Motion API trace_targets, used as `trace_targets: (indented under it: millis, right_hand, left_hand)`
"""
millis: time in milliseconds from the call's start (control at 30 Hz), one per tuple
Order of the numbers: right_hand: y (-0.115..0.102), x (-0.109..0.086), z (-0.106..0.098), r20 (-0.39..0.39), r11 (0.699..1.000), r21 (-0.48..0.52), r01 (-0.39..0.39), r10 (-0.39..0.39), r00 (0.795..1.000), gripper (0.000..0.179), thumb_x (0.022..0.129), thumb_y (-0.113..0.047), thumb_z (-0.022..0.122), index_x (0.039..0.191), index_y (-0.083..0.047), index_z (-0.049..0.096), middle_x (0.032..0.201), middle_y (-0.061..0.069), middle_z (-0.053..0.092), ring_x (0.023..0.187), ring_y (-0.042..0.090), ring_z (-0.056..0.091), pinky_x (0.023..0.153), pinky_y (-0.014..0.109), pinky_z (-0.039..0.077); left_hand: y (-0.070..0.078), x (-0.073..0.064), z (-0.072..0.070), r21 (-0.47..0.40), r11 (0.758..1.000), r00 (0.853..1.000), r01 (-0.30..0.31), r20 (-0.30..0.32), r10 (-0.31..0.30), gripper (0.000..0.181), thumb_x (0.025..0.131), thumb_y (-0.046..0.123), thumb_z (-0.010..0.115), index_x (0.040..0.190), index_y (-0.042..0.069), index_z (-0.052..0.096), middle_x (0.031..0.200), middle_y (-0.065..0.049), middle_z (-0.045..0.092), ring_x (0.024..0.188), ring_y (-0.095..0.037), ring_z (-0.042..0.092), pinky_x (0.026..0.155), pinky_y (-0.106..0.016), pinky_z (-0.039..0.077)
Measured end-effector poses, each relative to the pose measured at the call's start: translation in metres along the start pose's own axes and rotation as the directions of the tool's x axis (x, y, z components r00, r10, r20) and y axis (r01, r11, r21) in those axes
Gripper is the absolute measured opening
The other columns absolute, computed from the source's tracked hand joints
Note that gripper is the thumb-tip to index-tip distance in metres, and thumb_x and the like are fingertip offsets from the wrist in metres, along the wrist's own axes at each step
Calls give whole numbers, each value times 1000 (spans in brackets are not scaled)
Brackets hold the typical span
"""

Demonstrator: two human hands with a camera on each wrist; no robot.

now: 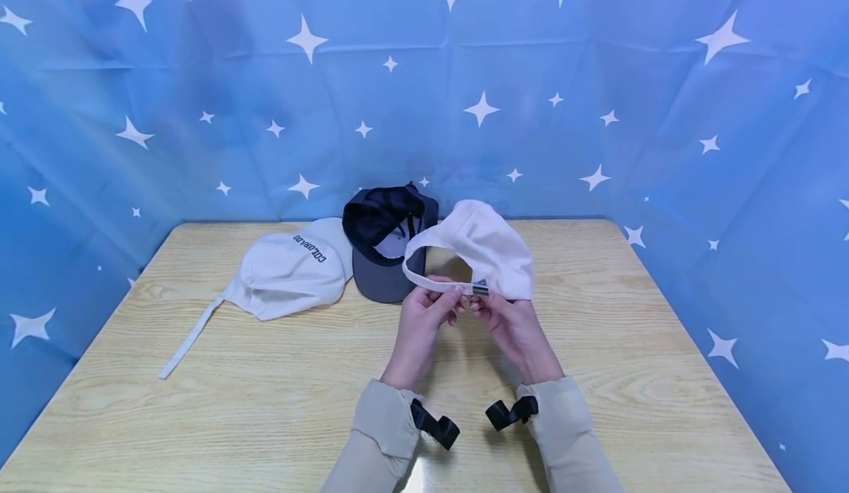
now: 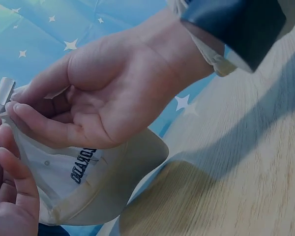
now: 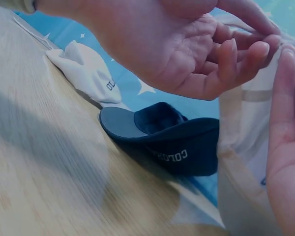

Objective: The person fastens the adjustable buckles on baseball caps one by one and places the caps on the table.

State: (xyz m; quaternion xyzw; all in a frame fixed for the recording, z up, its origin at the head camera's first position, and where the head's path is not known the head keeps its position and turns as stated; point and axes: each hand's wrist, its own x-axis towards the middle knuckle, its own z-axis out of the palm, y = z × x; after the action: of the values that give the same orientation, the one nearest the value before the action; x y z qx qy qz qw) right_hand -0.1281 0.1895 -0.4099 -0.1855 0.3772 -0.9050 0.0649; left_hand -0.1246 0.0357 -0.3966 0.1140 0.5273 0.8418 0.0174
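A white baseball cap (image 1: pixel 499 250) is held up off the table at the right, its back opening facing me. The left hand (image 1: pixel 423 316) pinches the cap's thin back strap (image 1: pixel 424 278) between thumb and fingers. Beside the metal buckle (image 1: pixel 480 289), the right hand (image 1: pixel 516 325) pinches the strap's other end. Both hands almost meet under the opening. Close up in the left wrist view, the buckle (image 2: pixel 5 92) shows at the left fingertips, and dark COLORADO lettering (image 2: pixel 82 166) is visible on the cap. Whether the strap passes through the buckle cannot be made out.
A dark cap (image 1: pixel 381 279) lies with its hollow upward just left of the held one. Further left lies another white cap (image 1: pixel 285 275), its loose strap (image 1: pixel 192 337) stretched across the wooden table (image 1: pixel 265 412). A blue star-patterned cloth (image 1: pixel 398 110) hangs behind and along both sides.
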Motion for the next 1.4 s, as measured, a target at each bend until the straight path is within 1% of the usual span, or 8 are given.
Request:
trace_targets:
  millis: [133,300,400,500,633,900,1100,1400]
  right_hand:
    - [1,0,-1,-4,1000,15,-6,6,1000,16,89,6,45,102,-3,48,92,8,60,76,15,61,68,20,49]
    - [3,2,-5,2,1000,27,-11,11,1000,16,88,7,46,101,-1,50,92,10,60,76,16,62,69,21,50]
    - [6,3,-10,47,1000,26,-16,15,999,17,88,8,45,102,0,52,93,11,61,78,17,62,70,22,50]
    - [11,2,-17,89,999,26,-26,24,996,17,89,7,44,103,1,52,94,12,61,80,18,62,73,24,49]
    - [18,0,-26,81,999,26,-45,43,996,20,88,8,43,103,0,53,94,11,60,80,18,61,73,25,49]
    - [26,-7,-39,59,997,2,-78,78,995,16,89,2,46,102,-2,54,94,9,61,84,18,60,77,28,48]
    - [25,-9,-41,30,994,-40,-99,100,995,15,90,1,46,101,-2,56,94,8,62,86,18,60,80,29,47]
    - [25,-7,-41,21,989,-104,-109,112,993,14,89,3,48,100,-2,56,93,9,62,83,18,61,76,27,48]
  left_hand:
    - [-2,1,0,5,1000,1000,11,-12,-11,25,83,24,64,91,2,58,77,-7,60,69,-22,54,53,-23,42]
    - [-7,2,-1,-34,997,997,63,-37,-64,17,83,19,64,89,4,60,77,-6,60,68,-18,54,54,-21,41]
    - [-14,3,-3,-130,988,996,84,-15,-87,13,83,16,64,87,4,59,75,-4,61,67,-14,54,54,-22,41]
    - [-24,1,-5,-240,966,995,96,26,-92,11,83,13,63,85,5,56,75,-3,61,66,-12,55,55,-22,40]
    - [-39,-2,-9,-313,945,995,96,66,-79,6,84,10,60,83,8,54,76,-3,62,66,-11,56,56,-21,41]
    - [-59,-3,-16,-296,949,992,111,91,-88,4,85,11,60,83,10,57,78,-3,64,69,-11,58,56,-20,42]
    - [-62,-2,-17,-291,949,992,124,70,-109,13,81,16,66,84,7,57,77,-3,63,67,-11,58,55,-21,42]
    - [-61,-2,-17,-256,953,986,161,11,-164,8,83,15,63,85,8,58,77,-3,63,66,-11,57,55,-20,42]
